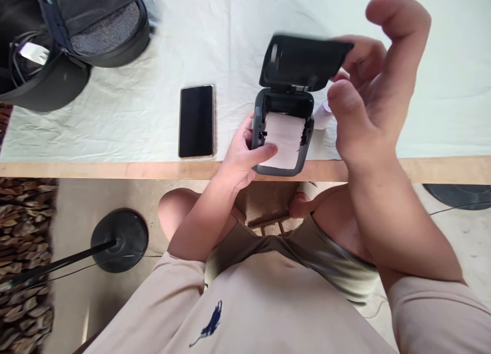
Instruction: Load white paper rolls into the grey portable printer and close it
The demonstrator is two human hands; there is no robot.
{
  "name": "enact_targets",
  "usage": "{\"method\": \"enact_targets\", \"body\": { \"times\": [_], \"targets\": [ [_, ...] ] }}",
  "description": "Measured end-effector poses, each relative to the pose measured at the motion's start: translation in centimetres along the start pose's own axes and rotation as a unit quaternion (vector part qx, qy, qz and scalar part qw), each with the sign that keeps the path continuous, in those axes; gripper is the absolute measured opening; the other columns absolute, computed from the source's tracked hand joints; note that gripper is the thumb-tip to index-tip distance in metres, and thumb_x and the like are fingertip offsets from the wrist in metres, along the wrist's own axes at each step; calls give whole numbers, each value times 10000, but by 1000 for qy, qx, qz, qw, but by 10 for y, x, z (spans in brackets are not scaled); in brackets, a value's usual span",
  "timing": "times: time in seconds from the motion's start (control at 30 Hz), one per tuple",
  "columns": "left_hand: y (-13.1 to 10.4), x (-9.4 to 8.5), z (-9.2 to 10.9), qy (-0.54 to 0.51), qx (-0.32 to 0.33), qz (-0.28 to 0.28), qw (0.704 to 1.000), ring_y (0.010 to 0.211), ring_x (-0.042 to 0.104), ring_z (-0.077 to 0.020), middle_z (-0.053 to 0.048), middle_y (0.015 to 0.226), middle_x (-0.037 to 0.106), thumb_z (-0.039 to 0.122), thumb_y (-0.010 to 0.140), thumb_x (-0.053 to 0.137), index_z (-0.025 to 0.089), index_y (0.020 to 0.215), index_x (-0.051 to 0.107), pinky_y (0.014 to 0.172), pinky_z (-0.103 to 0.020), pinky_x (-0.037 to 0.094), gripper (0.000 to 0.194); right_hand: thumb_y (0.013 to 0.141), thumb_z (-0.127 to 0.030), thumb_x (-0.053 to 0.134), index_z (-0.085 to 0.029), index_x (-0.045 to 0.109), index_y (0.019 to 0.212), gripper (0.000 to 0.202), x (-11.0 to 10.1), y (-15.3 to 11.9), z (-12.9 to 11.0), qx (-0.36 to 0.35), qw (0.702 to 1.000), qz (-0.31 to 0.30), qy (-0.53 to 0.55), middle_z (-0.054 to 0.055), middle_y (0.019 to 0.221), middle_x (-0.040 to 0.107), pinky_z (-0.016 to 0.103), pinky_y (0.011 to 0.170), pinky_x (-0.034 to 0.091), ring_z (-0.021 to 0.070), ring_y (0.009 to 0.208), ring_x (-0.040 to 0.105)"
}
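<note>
A small dark device (286,170), which looks like a portable printer, is held at the table's front edge with its black lid (301,62) raised. White paper (286,134) lies inside its compartment. My left hand (245,157) grips the device from the left, its thumb resting on the paper. At the lid's right corner is my right hand (374,83), thumb and index finger spread apart; its other fingers reach the lid's edge and are partly hidden behind it. A white bottle-like object (322,114) shows partly between the device and my right hand.
A phone (196,121) with a dark screen lies left of the device on the cloth-covered table (230,47). An unzipped black case (69,80) holding a cable and white plug (34,53) is at the back left. Below stands a round black base (119,241) with a pole.
</note>
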State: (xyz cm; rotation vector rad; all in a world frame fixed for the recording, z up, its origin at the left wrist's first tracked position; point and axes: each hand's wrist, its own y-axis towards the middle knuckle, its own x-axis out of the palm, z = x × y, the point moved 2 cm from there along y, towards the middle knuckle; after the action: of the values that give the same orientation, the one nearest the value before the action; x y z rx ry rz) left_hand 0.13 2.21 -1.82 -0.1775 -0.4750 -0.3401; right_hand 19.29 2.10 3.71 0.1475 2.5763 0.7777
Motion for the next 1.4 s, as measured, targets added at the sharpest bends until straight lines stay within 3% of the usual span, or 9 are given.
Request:
{"method": "enact_targets", "body": {
  "times": [0.17,0.33,0.57,0.8,0.87,1.0,1.07,1.2,1.4],
  "targets": [
    [-1,-2,-1,11,-2,17,1000,1183,797,-405,3,933,759,368,602,1004,297,1254,666,966,-512,658,738,1054,-520,601,-299,667,1330,359,-1,-13,-7,-26,1000,4,2,67,1359,752,448,1050,614,271,1322,711],
    [-8,5,4,-19,11,13,1000,1273,777,-406,-28,1009,807,422,682,997,294,1197,659,952,-497,682,630,965,-534,717,-317,656,1312,414,5,-22,-8,38,996,-70,39,81,1427,693,483,1044,659,314,1359,677],
    [-12,20,15,-30,-27,44,998,1243,792,-427,-76,990,807,488,768,910,269,1100,731,941,-520,705,436,895,-665,799,-343,589,1317,571,13,-23,-4,122,979,-112,115,40,1325,671,406,823,699,232,1031,714],
    [-12,29,21,-79,-57,56,994,1520,633,-396,-88,1195,844,347,838,825,279,1064,740,1212,-515,598,251,892,-733,791,-340,587,1296,600,13,-23,3,148,972,-107,145,35,1298,653,355,759,686,192,932,698],
    [-12,34,24,-112,-76,66,989,1597,560,-358,-101,1244,848,383,967,682,244,1087,751,1284,-493,538,196,907,-734,777,-343,594,1297,582,11,-23,1,148,972,-109,145,31,1288,652,342,745,677,190,936,694],
    [-10,37,24,-129,-110,104,980,1619,533,-348,-106,1242,860,505,1116,461,180,1127,759,1311,-505,496,440,1022,-672,661,-338,616,1316,447,6,-21,-4,117,978,-116,127,35,1290,680,362,821,672,199,993,692],
    [-7,29,19,-107,-93,128,982,1605,550,-348,-68,1203,871,595,1082,541,217,1086,765,1298,-481,512,439,1056,-619,626,-352,633,1319,374,4,-21,-3,103,981,-117,114,38,1321,706,401,916,676,229,1097,710],
    [0,13,5,-48,-72,89,992,1559,580,-404,-69,1147,879,812,926,659,290,1062,790,1237,-516,572,555,1024,-527,681,-360,674,1314,335,1,-22,0,73,988,-93,102,45,1436,709,445,1051,671,291,1394,659],
    [0,7,2,-27,-38,100,994,1529,602,-428,-115,1180,839,835,906,683,265,1172,761,1133,-544,634,634,832,-456,864,-391,612,1432,653,-3,-25,0,80,980,-154,94,43,1604,617,534,1134,649,329,1419,661]
  ]
}}
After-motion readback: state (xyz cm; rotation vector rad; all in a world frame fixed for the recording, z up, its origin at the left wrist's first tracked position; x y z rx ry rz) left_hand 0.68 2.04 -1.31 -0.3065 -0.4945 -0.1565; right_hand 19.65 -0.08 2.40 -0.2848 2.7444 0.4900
